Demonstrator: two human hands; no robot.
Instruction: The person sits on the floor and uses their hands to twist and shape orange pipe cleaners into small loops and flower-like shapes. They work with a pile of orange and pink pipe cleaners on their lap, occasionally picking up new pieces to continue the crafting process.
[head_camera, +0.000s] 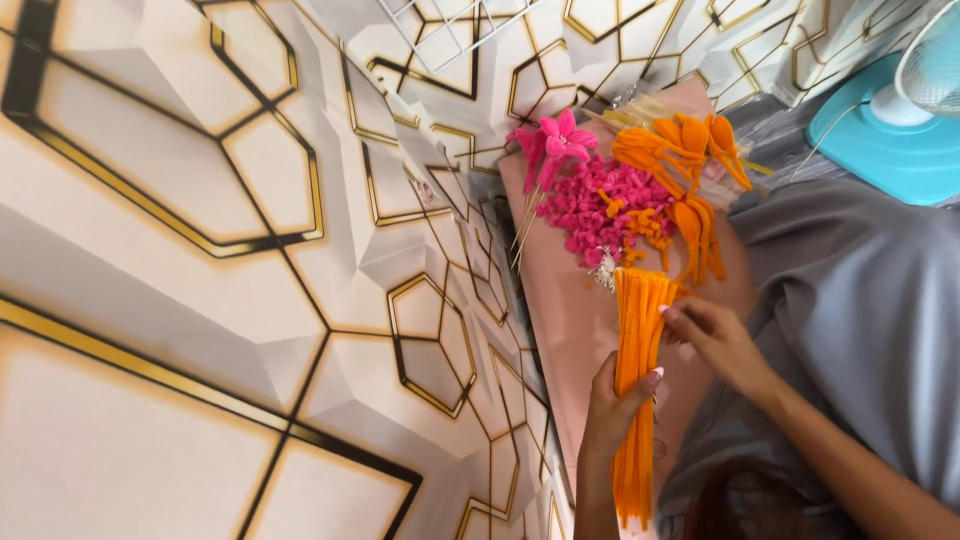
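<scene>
bright, even daylight fills the tilted head view, and colours look saturated. soft shadows lie under the bundle of orange fuzzy stems (636, 380) and beside the left hand (612, 405). the white geometric panel with gold lines (180, 300) looks stretched toward the left edge. the white fan grille (935, 60) is washed out.

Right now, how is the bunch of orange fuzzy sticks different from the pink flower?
The orange sticks are long, straight and bundled; the pink flower is one bloom with spread petals. The left hand grips the sticks and the right hand touches them; the flower lies untouched. Both rest on the pink sheet.
</scene>
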